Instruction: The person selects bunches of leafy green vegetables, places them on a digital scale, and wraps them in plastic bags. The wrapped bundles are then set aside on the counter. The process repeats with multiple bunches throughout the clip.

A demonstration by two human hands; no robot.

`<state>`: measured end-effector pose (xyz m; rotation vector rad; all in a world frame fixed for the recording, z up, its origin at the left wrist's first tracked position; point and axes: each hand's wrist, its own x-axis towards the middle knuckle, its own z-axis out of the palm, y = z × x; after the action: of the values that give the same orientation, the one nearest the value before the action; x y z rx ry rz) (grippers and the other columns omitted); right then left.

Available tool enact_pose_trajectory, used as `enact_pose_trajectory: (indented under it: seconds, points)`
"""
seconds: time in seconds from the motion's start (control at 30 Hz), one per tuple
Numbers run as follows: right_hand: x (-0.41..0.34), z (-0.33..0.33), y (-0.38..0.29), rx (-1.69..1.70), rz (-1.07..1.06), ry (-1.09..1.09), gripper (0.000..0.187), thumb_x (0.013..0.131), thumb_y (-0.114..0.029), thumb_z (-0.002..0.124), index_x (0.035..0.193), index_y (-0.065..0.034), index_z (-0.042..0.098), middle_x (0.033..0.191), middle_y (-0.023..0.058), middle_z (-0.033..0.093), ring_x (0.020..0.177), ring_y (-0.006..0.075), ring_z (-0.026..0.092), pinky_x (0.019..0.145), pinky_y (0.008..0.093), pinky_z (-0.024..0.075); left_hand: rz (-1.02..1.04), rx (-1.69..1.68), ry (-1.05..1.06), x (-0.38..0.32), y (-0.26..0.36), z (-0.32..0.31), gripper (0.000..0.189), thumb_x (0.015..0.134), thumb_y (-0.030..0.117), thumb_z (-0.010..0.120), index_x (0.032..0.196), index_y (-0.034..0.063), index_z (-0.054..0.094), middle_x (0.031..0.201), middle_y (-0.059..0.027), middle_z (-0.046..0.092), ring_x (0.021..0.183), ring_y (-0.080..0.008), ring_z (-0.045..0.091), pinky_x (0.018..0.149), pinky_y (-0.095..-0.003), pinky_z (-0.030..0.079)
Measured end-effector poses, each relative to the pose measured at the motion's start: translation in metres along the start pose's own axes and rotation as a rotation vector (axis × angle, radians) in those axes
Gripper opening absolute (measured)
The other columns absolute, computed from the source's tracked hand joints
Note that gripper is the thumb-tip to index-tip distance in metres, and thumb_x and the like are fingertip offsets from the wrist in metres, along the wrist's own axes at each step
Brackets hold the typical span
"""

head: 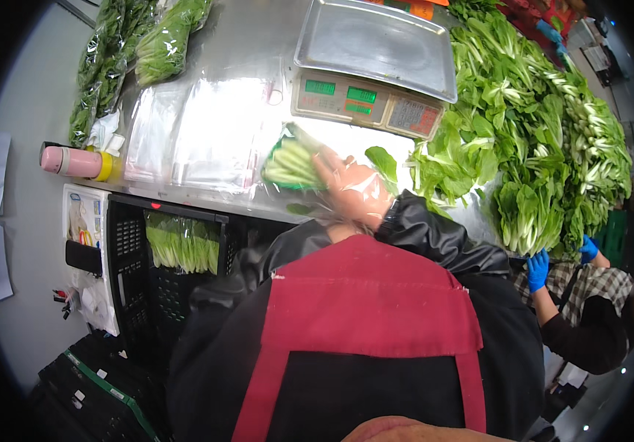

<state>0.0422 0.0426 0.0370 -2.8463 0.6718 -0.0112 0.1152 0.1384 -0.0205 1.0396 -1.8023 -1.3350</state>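
Observation:
A clear plastic bag of green-stemmed leafy vegetables lies on the metal table in front of me. My right hand, blurred, is at the bag's right end with its fingers against the stems. Shiny clear film covers part of this hand. Of my left hand only a strip near the wrist shows, just above my apron; its fingers are hidden or merge with the blur. Right of my hands lies a loose green leaf. A stack of flat clear plastic bags is at the left.
Beyond my hands stands a digital scale with a metal pan. Loose leafy greens are heaped at right, beside a co-worker's blue-gloved hand. Bagged greens, a pink bottle and a black crate are at left.

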Motion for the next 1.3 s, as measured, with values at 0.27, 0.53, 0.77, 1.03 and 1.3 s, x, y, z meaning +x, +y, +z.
enact_pose_trajectory:
  seconds: [0.27,0.53,0.77,1.03,1.3]
  points:
    - [-0.003,-0.003,0.036,0.513,0.044,0.025,0.074,0.081,-0.034,0.068,0.138,0.0021,0.037,0.122,0.0284,0.053,0.110,0.0434,0.054,0.094,0.0453,0.0441,0.021,0.013,-0.117,0.015,0.055,-0.040,0.023,0.095,0.016,0.050,0.096,-0.0012,0.065,0.094,-0.0163,0.067,0.089,-0.0244,0.065,0.077,-0.0340,0.051]
    - [-0.038,-0.133,0.033,0.366,-0.192,0.636,0.029,0.080,0.000,0.064,0.109,-0.0050,0.066,0.092,0.0194,0.068,0.082,0.0336,0.067,0.070,0.0351,0.0531,0.433,-0.122,0.167,-0.012,0.183,-0.157,0.023,0.095,0.011,0.051,0.096,-0.0066,0.065,0.096,-0.0188,0.068,0.086,-0.0279,0.067,0.079,-0.0346,0.053]
    - [-0.060,-0.189,0.039,0.382,-0.059,0.910,0.023,0.082,0.010,0.060,0.101,0.0011,0.067,0.089,0.0114,0.071,0.076,0.0136,0.068,0.066,0.0248,0.0531,0.220,-0.710,0.236,0.013,0.148,-0.158,0.043,0.102,0.028,0.041,0.102,-0.0082,0.064,0.101,-0.0209,0.067,0.087,-0.0241,0.067,0.075,-0.0341,0.055]
    - [-0.128,-0.193,0.107,0.753,-0.034,1.386,0.028,0.081,0.005,0.061,0.110,0.0050,0.062,0.098,0.0089,0.071,0.086,0.0156,0.068,0.069,0.0295,0.0540,0.025,-0.703,0.286,0.034,0.134,-0.160,0.044,0.102,0.031,0.042,0.110,-0.0073,0.062,0.109,-0.0216,0.065,0.097,-0.0258,0.066,0.081,-0.0363,0.056]
    - [-0.120,-0.181,0.126,-0.126,0.204,1.019,0.056,0.074,-0.010,0.075,0.126,-0.0090,0.057,0.135,0.0150,0.052,0.129,0.0296,0.045,0.105,0.0402,0.0381,0.001,-0.647,0.294,0.059,0.146,-0.167,0.042,0.102,0.030,0.043,0.111,-0.0064,0.062,0.108,-0.0205,0.066,0.100,-0.0270,0.065,0.082,-0.0358,0.056]
